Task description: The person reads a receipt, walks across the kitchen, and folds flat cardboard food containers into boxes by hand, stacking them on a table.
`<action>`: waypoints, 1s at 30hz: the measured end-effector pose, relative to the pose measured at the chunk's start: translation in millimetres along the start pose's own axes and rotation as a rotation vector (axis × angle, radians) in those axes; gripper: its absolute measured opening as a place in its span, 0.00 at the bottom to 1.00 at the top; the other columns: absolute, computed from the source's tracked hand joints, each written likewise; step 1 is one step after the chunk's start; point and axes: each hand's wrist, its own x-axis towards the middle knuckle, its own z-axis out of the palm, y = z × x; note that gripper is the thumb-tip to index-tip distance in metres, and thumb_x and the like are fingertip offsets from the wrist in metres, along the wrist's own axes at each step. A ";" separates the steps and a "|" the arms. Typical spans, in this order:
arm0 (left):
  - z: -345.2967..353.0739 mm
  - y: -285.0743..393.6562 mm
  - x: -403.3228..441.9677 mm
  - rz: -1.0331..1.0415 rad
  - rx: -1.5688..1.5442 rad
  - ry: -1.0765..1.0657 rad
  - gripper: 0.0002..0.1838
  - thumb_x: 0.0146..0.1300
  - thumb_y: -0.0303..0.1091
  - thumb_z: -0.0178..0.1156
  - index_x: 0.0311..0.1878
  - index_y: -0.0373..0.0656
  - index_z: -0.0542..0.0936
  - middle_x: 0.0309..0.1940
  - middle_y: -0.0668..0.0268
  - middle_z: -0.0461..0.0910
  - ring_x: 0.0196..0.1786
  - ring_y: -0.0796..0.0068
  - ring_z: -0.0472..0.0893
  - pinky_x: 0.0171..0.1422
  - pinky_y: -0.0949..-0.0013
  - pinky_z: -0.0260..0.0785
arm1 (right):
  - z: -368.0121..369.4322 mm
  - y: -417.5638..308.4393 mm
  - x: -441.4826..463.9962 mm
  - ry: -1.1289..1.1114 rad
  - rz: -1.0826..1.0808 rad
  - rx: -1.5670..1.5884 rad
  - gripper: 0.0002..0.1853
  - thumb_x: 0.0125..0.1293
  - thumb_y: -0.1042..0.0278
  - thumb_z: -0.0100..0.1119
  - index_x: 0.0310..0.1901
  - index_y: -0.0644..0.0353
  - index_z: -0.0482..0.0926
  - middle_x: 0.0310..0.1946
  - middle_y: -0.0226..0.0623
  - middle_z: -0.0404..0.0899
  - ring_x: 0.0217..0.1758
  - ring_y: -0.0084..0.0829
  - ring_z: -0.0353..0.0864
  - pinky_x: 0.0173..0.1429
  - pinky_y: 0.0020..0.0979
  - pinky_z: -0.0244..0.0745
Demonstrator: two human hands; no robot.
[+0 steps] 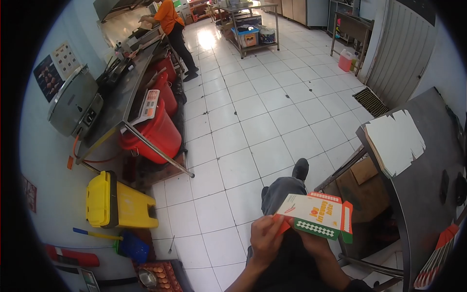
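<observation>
A partly folded printed cardboard food box is held over my lap, with red and green side flaps and the words "joy in every bite". My left hand pinches the red flap at its near left corner, fingers closed. Beneath the box, my right hand supports and grips the green near edge; its fingertips are hidden under the cardboard. To the right, a stack of flat white cardboard blanks lies on the dark table. More red-and-green box pieces are stacked at the table's near end.
A yellow pedal bin, red tubs and a steel counter line the left side. Egg trays sit at lower left. A person in an orange shirt stands at the far counter. A doormat lies by the door.
</observation>
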 end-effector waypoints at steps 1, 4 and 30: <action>-2.1 -1.4 -1.4 -0.007 -0.031 0.011 0.24 0.50 0.19 0.74 0.54 0.39 0.85 0.44 0.60 0.79 0.50 0.60 0.81 0.51 0.65 0.77 | -2.8 1.4 -0.9 0.014 0.028 0.053 0.18 0.70 0.64 0.69 0.58 0.59 0.82 0.52 0.35 0.84 0.55 0.27 0.83 0.59 0.30 0.77; -4.3 0.8 -1.3 -0.060 -0.117 0.038 0.19 0.52 0.19 0.74 0.48 0.39 0.84 0.46 0.58 0.82 0.53 0.56 0.85 0.55 0.62 0.80 | -8.3 7.2 -3.1 0.045 0.032 0.079 0.16 0.69 0.67 0.70 0.56 0.59 0.83 0.51 0.32 0.85 0.54 0.25 0.83 0.57 0.29 0.79; -19.2 32.8 27.8 -0.385 -0.323 -0.052 0.08 0.62 0.23 0.71 0.44 0.35 0.86 0.46 0.58 0.81 0.55 0.58 0.85 0.59 0.63 0.76 | -6.5 43.9 -24.2 0.101 -0.267 -0.659 0.11 0.73 0.69 0.63 0.52 0.63 0.80 0.46 0.35 0.83 0.51 0.32 0.82 0.55 0.38 0.79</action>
